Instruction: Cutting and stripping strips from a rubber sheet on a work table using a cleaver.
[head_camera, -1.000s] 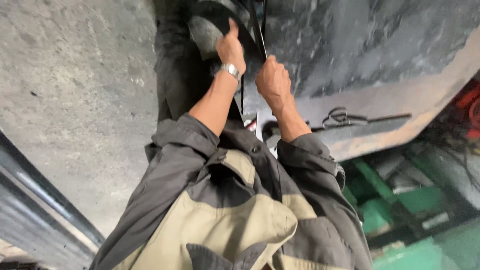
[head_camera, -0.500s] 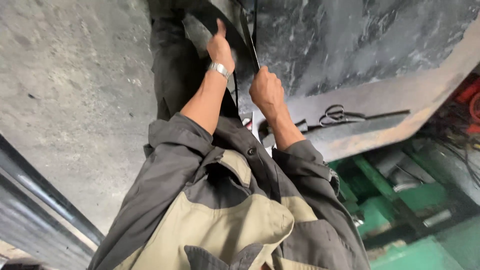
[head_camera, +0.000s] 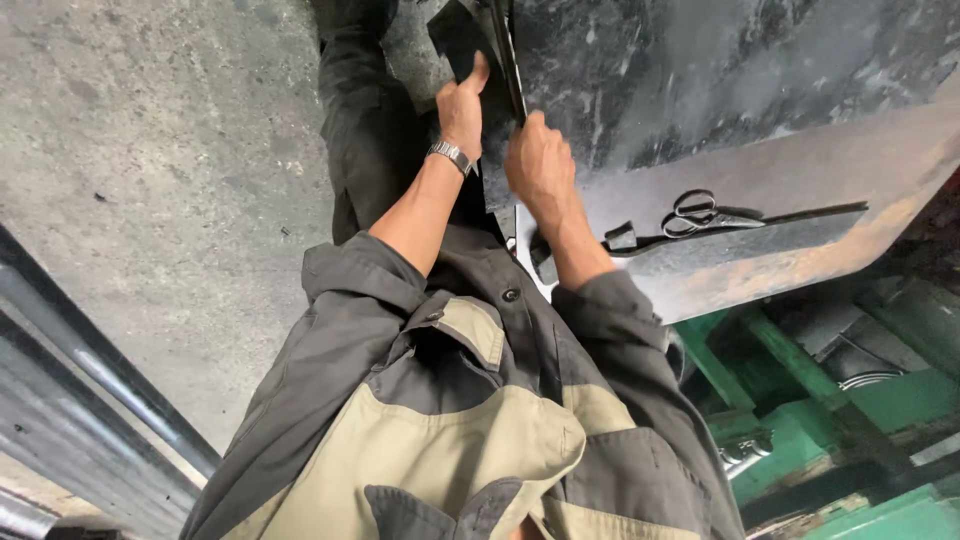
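Left hand pinches a dark sheet piece beside the table edge; right hand, fingers curled shut, grips a thin black strip. Scissors lie on the table.

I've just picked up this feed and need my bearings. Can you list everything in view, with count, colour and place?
black sheet: one, dark and mottled, lying across the worktop at upper right
black cut piece: one, at the top beside the sheet's edge
worktop: one, grey metal with a rusty edge, right side
scissors: one pair, dark metal, lying on the worktop, untouched
green machine frame: one, under the worktop at lower right
concrete floor: grey, left side
metal rails: grey, lower left
wristwatch: one, silver, on the left wrist
left hand: grip on the black cut piece
right hand: closed at the sheet's edge; contents unclear
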